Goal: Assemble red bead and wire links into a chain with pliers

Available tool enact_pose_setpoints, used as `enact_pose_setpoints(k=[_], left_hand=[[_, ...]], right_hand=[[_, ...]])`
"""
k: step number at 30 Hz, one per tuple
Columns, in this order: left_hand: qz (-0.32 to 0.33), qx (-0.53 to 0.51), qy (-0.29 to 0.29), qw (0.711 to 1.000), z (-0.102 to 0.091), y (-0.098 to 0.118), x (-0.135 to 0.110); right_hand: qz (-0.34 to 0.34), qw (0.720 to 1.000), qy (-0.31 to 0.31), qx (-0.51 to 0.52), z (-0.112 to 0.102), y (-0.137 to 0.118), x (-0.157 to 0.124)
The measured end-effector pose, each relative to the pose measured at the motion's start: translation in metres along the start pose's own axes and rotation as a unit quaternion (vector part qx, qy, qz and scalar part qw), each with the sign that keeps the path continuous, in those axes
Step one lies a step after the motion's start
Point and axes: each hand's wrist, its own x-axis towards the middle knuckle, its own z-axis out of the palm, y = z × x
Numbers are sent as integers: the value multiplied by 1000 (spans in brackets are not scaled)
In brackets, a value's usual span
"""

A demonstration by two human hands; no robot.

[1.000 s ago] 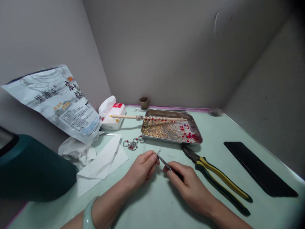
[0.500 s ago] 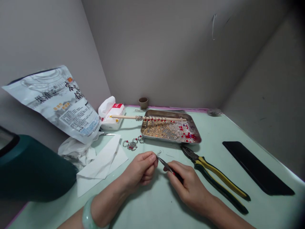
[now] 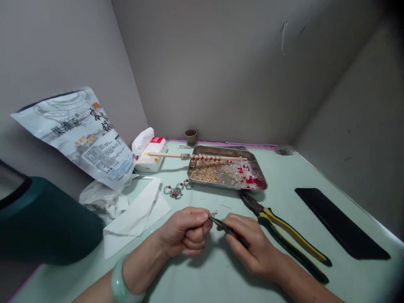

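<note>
My left hand (image 3: 186,231) is curled, its thumb and forefinger pinching a tiny silver wire piece (image 3: 214,213). My right hand (image 3: 249,246) grips small dark pliers (image 3: 225,227) whose tips meet that wire piece. Both hands hover just above the pale green table (image 3: 202,277) near its front. A pale jade bangle (image 3: 118,284) circles my left wrist. Behind the hands lies a short beaded silver chain (image 3: 175,190), and a steel tray (image 3: 227,172) of gold, clear and red beads. A wooden stick (image 3: 195,156) strung with beads rests across the tray.
Large yellow-and-black pliers (image 3: 284,229) lie right of my hands. A black flat slab (image 3: 339,223) is at far right. White paper sheets (image 3: 135,214), a printed bag (image 3: 82,134), a tissue pack (image 3: 150,151), a small cup (image 3: 191,136) and a dark green object (image 3: 44,227) crowd the left.
Both hands have drawn slightly toward me and lower. My left fingers curled tighter into a fist-like pinch, and the pliers tips stay on the wire piece.
</note>
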Motion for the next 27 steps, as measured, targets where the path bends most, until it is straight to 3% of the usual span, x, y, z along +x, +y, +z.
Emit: enact_pose_setpoints(k=[6, 9, 19, 27], left_hand=[[77, 67, 144, 984, 0, -1, 10], [91, 111, 189, 971, 2, -4, 13], [95, 200, 248, 943, 5, -8, 18], [86, 222, 250, 939, 5, -8, 17]], right_hand=[[93, 995, 32, 10, 5, 1, 4], [118, 992, 37, 2, 5, 2, 3], [180, 981, 50, 48, -1, -1, 4], [212, 972, 12, 100, -4, -6, 6]])
